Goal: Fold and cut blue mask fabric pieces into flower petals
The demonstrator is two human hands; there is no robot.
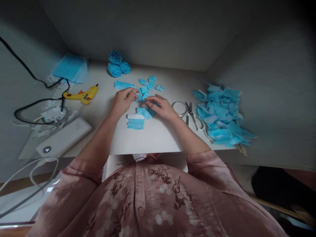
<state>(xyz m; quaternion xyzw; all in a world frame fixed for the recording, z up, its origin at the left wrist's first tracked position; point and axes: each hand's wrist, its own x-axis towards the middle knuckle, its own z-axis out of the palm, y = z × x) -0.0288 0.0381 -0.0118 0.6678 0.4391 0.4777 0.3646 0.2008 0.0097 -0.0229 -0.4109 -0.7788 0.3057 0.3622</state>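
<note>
Between my hands is a small blue cut piece of thin, cloth-like material (139,97). My left hand (124,99) is closed in a pinch at its left edge. My right hand (161,106) comes from the other side, its thumb and fingertips closed on the right edge; the fingers partly hide the grip. Just beyond lie more blue cut pieces (149,84), a crinkled blue strip (123,85) and a small folded blue piece (159,88). On my side of the hands rest a flat blue-and-white rectangle (135,121) and a rounded blue piece (144,113).
Three blue rolled flowers (115,64) stand at the back. At left are a yellow glue gun (82,95), a stack of blue masks (71,68), white scraps (53,113) and a white power bank (65,137) with cables. Scissors (191,117), a tape ring (179,108) and a blue pile (222,113) lie right.
</note>
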